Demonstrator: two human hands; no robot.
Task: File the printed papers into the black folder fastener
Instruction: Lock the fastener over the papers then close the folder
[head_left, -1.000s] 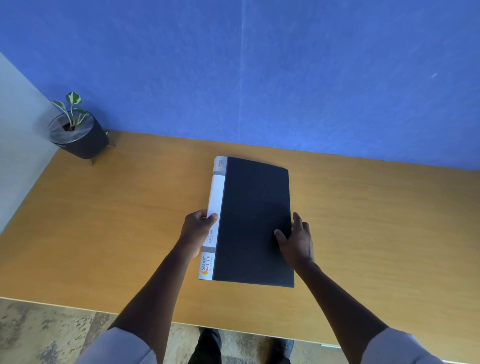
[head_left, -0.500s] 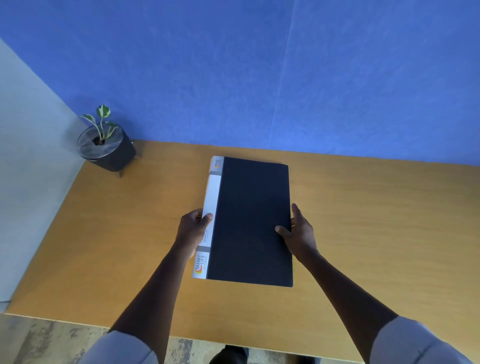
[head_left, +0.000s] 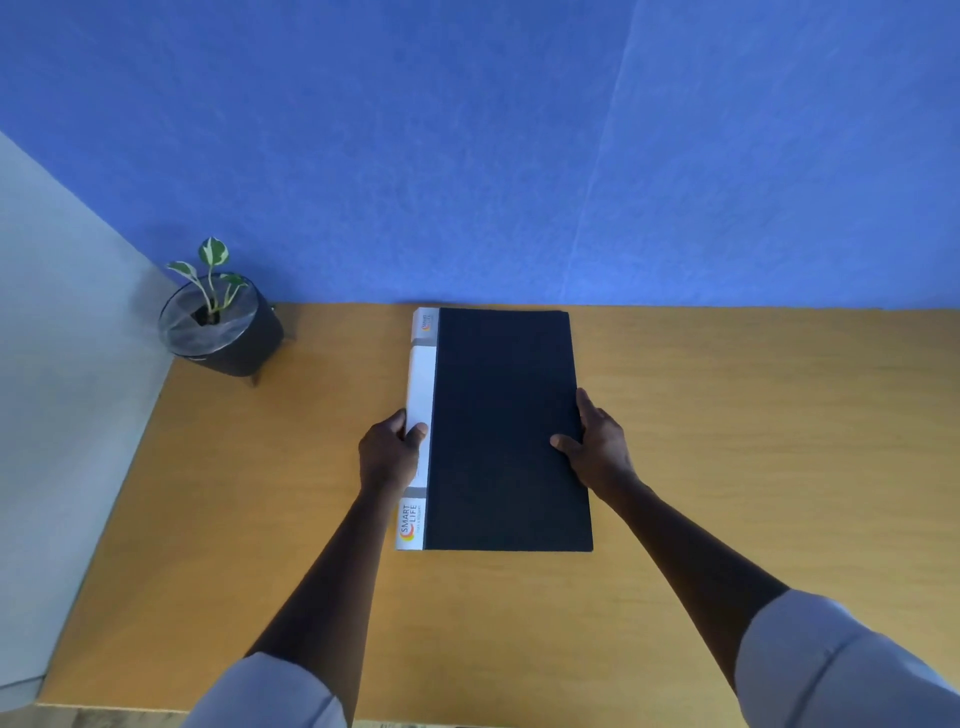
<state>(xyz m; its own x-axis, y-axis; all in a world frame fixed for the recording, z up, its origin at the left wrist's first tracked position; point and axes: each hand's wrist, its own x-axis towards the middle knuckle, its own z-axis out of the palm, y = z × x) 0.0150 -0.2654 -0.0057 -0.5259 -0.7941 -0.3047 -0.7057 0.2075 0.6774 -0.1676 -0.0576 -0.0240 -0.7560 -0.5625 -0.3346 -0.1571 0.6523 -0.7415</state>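
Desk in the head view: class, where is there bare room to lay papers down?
Bare wooden desk lies right of the black folder, and between folder and potted plant. It is crowded only at the folder, where the left hand and right hand grip its edges.

We see a flat orange-brown wooden table (head_left: 727, 441) butted against a matte blue textured wall (head_left: 467, 156). Left of the table stands a pale grey wall (head_left: 62, 364). Patterned floor shows below the table's near edge.
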